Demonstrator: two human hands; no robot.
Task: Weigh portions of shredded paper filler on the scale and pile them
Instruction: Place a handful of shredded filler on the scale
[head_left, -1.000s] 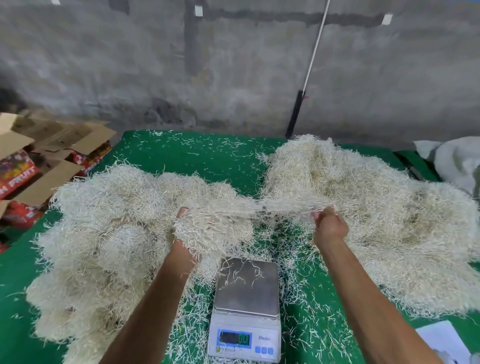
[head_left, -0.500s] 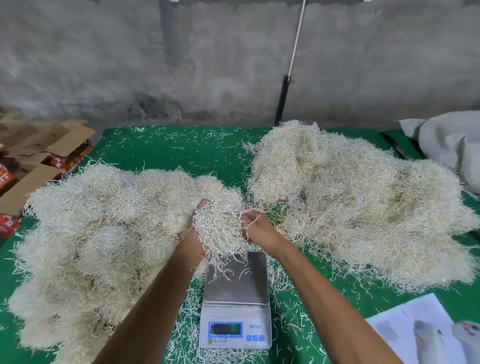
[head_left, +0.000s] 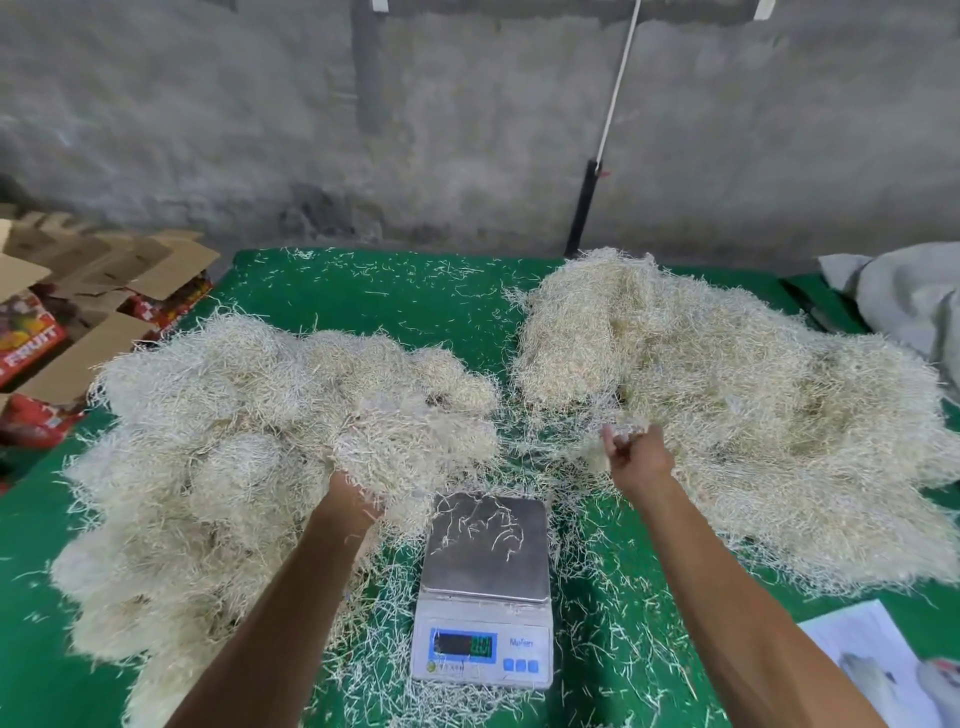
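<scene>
The scale (head_left: 483, 592) serves as the reference point; it sits on the green table cover (head_left: 374, 301) directly between the two forearms, its steel platter carrying only a few stray strands and no portion; the display is lit, but its figures are too blurred to read. The left hand (head_left: 349, 500) lies just beyond and to the left of the platter, pushed into the near edge of the left pile (head_left: 249, 441) of shredded paper filler; its fingers are buried in the strands, so whether they grasp a clump cannot be told. The right hand (head_left: 636, 460) lies beyond and to the right of the platter, raised at the near edge of the right pile (head_left: 727, 405); its fingers are curled and pinch a small tuft of filler (head_left: 597, 453) that trails toward the scale. The relation governing the coming move: both hands are beyond the platter and either one reaches it by drawing back toward the body and inward; the left hand appears the nearer; the tuft has no fixed long axis, being loose and compliant. Judgement: a portion is being gathered and has not yet been weighed. Left of the scale, beyond the table edge, open cardboard boxes (head_left: 78, 322) stand with flaps up; their contents are not discernible. Loose strands litter the cover around the scale.
</scene>
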